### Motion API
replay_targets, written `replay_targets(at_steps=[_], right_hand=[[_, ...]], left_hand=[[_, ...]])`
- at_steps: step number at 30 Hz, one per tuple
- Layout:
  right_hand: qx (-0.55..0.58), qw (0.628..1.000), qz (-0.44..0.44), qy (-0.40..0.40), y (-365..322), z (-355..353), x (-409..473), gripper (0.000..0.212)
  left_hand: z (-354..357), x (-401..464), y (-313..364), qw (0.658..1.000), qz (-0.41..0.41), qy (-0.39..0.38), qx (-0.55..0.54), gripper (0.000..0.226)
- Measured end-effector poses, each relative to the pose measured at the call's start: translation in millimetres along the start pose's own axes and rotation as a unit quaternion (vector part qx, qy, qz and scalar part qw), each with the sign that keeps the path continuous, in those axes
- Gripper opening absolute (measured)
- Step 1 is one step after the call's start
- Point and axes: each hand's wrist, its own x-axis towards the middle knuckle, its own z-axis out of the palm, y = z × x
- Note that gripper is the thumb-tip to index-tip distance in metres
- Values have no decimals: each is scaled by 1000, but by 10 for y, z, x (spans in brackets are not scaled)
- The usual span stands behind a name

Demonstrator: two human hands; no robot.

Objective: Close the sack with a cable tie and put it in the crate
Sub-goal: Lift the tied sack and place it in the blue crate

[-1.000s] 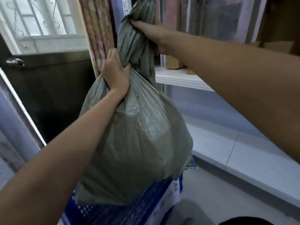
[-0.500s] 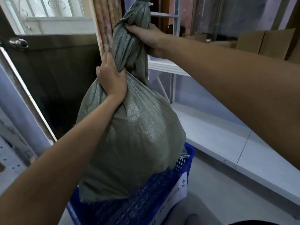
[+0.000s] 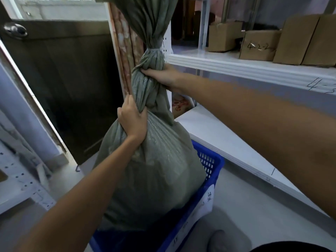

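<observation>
A full grey-green woven sack (image 3: pixel 154 175) stands upright with its bottom inside a blue plastic crate (image 3: pixel 211 166). Its neck is gathered and cinched by a pale cable tie (image 3: pixel 154 50), and loose fabric fans out above the tie to the top edge. My right hand (image 3: pixel 161 75) grips the twisted neck just under the tie. My left hand (image 3: pixel 133 119) clutches the sack's shoulder lower down, on its left side. The crate's near part is hidden by the sack and my left arm.
White metal shelves (image 3: pixel 254 70) run along the right, with several cardboard boxes (image 3: pixel 260 44) on the upper one. A dark wooden door (image 3: pixel 72 84) with a knob (image 3: pixel 15 30) stands at the left. Rolled patterned material (image 3: pixel 125 51) leans behind the sack. The floor is grey.
The sack has come down, its bottom sinking into the blue crate. Both hands have kept their grip and moved down with it, and the tied neck has come into full view.
</observation>
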Motion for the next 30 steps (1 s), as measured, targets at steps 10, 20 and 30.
replay_targets(at_steps=[10, 20, 30], right_hand=[[-35, 997, 47, -48, 322, 74, -229, 39], [-26, 996, 83, -1, 776, 97, -440, 41], [-2, 990, 140, 16, 1388, 196, -666, 38]], left_hand=[[145, -557, -87, 996, -72, -31, -39, 27], [247, -1037, -39, 987, -111, -94, -68, 42], [306, -1533, -178, 971, -179, -141, -68, 32]])
